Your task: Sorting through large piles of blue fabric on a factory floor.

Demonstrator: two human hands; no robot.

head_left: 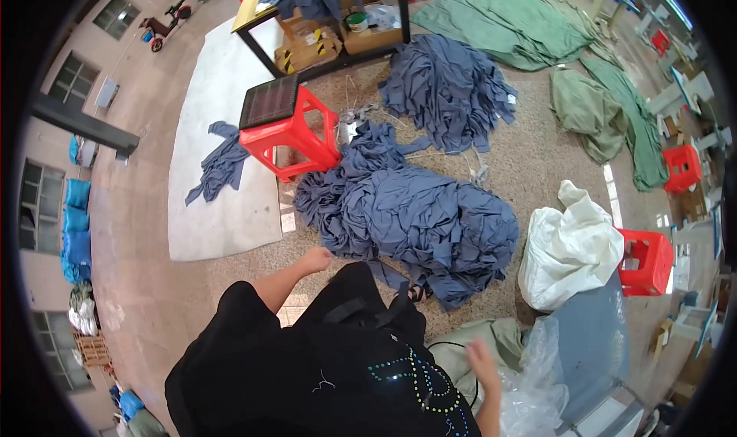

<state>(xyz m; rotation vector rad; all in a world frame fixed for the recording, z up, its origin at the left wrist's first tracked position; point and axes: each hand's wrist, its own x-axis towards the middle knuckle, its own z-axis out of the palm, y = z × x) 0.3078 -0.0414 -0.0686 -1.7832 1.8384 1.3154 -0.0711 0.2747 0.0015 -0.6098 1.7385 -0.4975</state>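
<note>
A large heap of blue-grey cloth pieces lies on the floor in front of me. My left hand hangs at its near left side, apart from the cloth, with the fingers curled in and nothing visible in them. Low on the right, my right hand is beside my black shirt, above a pale green cloth and some clear plastic film. That hand is smeared by motion, so its fingers do not show clearly.
A red stool with a dark top stands at the heap's far left, by a white sheet. Behind are another blue-grey heap and a table. A white sack and red stool stand right.
</note>
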